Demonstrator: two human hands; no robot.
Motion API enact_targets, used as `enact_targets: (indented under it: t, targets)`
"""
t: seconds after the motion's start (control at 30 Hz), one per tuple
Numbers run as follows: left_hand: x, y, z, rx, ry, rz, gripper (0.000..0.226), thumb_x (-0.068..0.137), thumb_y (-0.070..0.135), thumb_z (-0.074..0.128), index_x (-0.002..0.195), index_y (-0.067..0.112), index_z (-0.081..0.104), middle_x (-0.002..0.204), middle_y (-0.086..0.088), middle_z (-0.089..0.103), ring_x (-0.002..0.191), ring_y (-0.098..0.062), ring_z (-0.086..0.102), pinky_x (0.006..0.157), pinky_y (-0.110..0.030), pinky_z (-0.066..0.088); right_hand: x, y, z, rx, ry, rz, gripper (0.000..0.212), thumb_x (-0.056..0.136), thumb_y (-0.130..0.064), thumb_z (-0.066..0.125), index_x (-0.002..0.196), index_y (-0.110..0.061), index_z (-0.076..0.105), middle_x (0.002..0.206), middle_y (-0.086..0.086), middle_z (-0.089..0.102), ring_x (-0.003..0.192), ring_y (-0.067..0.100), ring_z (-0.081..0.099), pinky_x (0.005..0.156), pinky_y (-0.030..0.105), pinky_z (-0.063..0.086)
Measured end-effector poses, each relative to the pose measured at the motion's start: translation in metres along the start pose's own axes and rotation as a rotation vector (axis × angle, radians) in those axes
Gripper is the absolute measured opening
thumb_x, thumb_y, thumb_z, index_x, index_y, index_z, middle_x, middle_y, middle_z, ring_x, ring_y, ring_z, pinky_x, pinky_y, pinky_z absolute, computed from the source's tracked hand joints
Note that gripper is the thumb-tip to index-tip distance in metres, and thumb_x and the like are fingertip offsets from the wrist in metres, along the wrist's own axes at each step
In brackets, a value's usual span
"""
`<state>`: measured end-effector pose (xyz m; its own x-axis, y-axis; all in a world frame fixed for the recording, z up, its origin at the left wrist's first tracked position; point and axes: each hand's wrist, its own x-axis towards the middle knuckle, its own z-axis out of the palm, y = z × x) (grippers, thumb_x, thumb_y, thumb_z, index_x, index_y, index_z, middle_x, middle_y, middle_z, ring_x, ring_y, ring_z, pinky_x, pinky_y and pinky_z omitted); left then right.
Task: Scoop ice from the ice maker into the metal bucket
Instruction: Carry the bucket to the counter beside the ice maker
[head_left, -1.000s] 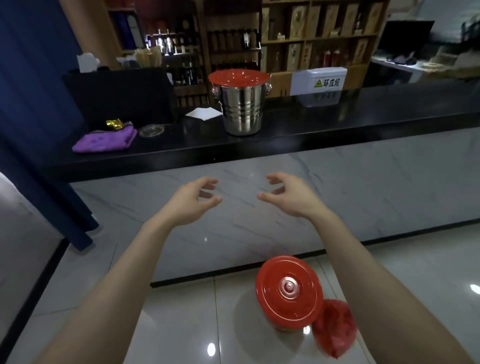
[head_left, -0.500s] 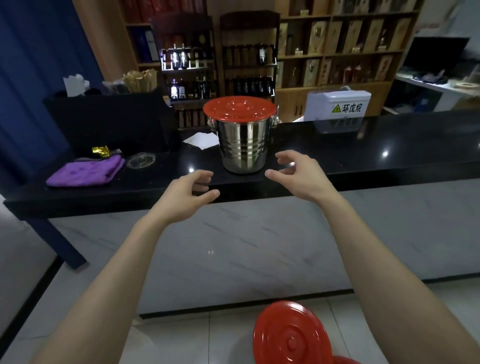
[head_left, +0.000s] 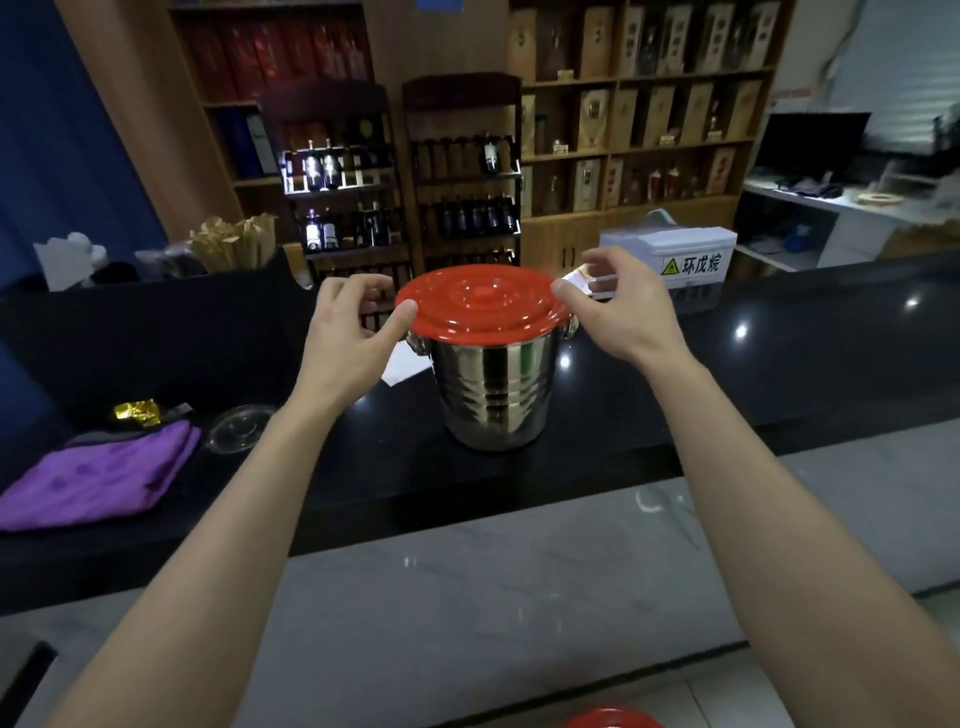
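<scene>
The metal bucket (head_left: 493, 395) stands upright on the black counter (head_left: 779, 364) with a red lid (head_left: 480, 304) on top. My left hand (head_left: 345, 332) is at the lid's left edge, its thumb tip touching the rim and its fingers curved beside it. At the lid's right edge my right hand (head_left: 621, 306) mirrors it, thumb tip on the rim, fingers curved above and behind. Neither hand wraps the lid. No ice maker or scoop is in view.
A purple cloth (head_left: 98, 475), gold foil (head_left: 136, 412) and a glass dish (head_left: 239, 428) lie at the counter's left. A white paper (head_left: 405, 366) lies behind the bucket, a white labelled box (head_left: 675, 254) to its right. Another red lid (head_left: 613, 719) shows on the floor below.
Both hands have risen from in front of the counter wall to the lid's two sides, thumbs now touching its rim. The view has tilted upward and moved closer to the bucket.
</scene>
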<state>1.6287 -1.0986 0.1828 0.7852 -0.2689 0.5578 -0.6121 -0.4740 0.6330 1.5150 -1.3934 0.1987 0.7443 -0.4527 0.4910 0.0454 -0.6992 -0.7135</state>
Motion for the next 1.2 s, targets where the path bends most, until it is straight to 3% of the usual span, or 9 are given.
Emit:
enact_targets:
  t: [0.13, 0.27, 0.37, 0.5, 0.77, 0.9, 0.97, 1.07, 1.2]
  targets:
    - [0.030, -0.011, 0.015, -0.022, -0.057, -0.006, 0.050, 0.104, 0.056, 0.062, 0.144, 0.026, 0.062, 0.142, 0.009, 0.051, 0.113, 0.019, 0.053, 0.086, -0.003, 0.041, 0.018, 0.001, 0.015, -0.008, -0.037, 0.022, 0.071, 0.087, -0.067, 0.073, 0.142, -0.025, 0.059, 0.132, -0.004, 0.066, 0.115, 0.016, 0.066, 0.099, 0.044, 0.060]
    - [0.052, -0.019, 0.033, -0.119, -0.125, -0.103, 0.058, 0.109, 0.059, 0.049, 0.156, 0.026, 0.052, 0.155, 0.006, 0.052, 0.134, -0.004, 0.050, 0.113, -0.029, 0.042, 0.032, 0.004, 0.025, -0.020, -0.087, 0.029, 0.073, 0.090, -0.069, 0.070, 0.146, -0.025, 0.056, 0.137, -0.003, 0.064, 0.117, 0.017, 0.065, 0.094, 0.041, 0.061]
    - [0.060, -0.022, 0.043, -0.212, -0.208, -0.234, 0.064, 0.107, 0.067, 0.042, 0.160, 0.031, 0.048, 0.158, 0.009, 0.051, 0.142, -0.007, 0.044, 0.118, -0.033, 0.033, 0.040, 0.007, 0.030, -0.042, -0.147, 0.065, 0.079, 0.086, -0.079, 0.065, 0.146, -0.029, 0.056, 0.136, -0.004, 0.066, 0.117, 0.017, 0.065, 0.094, 0.040, 0.060]
    - [0.063, -0.031, 0.053, -0.276, -0.220, -0.287, 0.067, 0.095, 0.081, 0.040, 0.145, 0.041, 0.061, 0.144, 0.009, 0.066, 0.135, -0.019, 0.060, 0.121, -0.051, 0.042, 0.043, 0.012, 0.038, -0.039, -0.225, 0.070, 0.090, 0.082, -0.088, 0.059, 0.148, -0.028, 0.054, 0.140, -0.002, 0.064, 0.122, 0.020, 0.064, 0.096, 0.038, 0.059]
    - [0.061, -0.024, 0.060, -0.307, -0.151, -0.249, 0.057, 0.109, 0.061, 0.032, 0.149, 0.033, 0.062, 0.143, 0.011, 0.065, 0.134, -0.009, 0.057, 0.116, -0.034, 0.042, 0.047, 0.015, 0.046, -0.032, -0.151, 0.017, 0.083, 0.087, -0.081, 0.060, 0.144, -0.021, 0.062, 0.134, -0.001, 0.066, 0.117, 0.019, 0.065, 0.097, 0.040, 0.061]
    - [0.061, -0.021, 0.060, -0.266, -0.174, -0.272, 0.068, 0.101, 0.070, 0.034, 0.151, 0.032, 0.060, 0.149, 0.008, 0.063, 0.139, -0.013, 0.055, 0.123, -0.043, 0.040, 0.048, 0.019, 0.045, -0.036, -0.163, 0.047, 0.084, 0.088, -0.079, 0.061, 0.148, -0.020, 0.060, 0.139, 0.000, 0.065, 0.121, 0.020, 0.064, 0.100, 0.040, 0.059]
    - [0.063, -0.022, 0.060, -0.233, -0.199, -0.287, 0.057, 0.105, 0.058, 0.041, 0.152, 0.031, 0.059, 0.151, 0.005, 0.060, 0.138, -0.018, 0.055, 0.122, -0.046, 0.041, 0.048, 0.021, 0.044, -0.021, -0.180, 0.070, 0.076, 0.093, -0.067, 0.067, 0.151, -0.020, 0.057, 0.142, 0.000, 0.062, 0.124, 0.021, 0.062, 0.099, 0.037, 0.057]
    - [0.064, -0.023, 0.059, -0.198, -0.233, -0.287, 0.051, 0.105, 0.045, 0.051, 0.155, 0.032, 0.056, 0.150, 0.004, 0.058, 0.133, -0.021, 0.059, 0.117, -0.048, 0.046, 0.048, 0.024, 0.046, 0.020, -0.229, 0.114, 0.074, 0.095, -0.058, 0.071, 0.156, -0.023, 0.050, 0.147, 0.002, 0.059, 0.126, 0.023, 0.060, 0.103, 0.043, 0.058]
    - [0.063, -0.023, 0.056, -0.175, -0.276, -0.288, 0.053, 0.101, 0.051, 0.053, 0.153, 0.039, 0.054, 0.141, 0.006, 0.062, 0.120, -0.018, 0.066, 0.107, -0.046, 0.055, 0.050, 0.025, 0.045, 0.016, -0.298, 0.171, 0.077, 0.094, -0.063, 0.068, 0.160, -0.032, 0.043, 0.151, 0.001, 0.054, 0.126, 0.024, 0.060, 0.104, 0.046, 0.057]
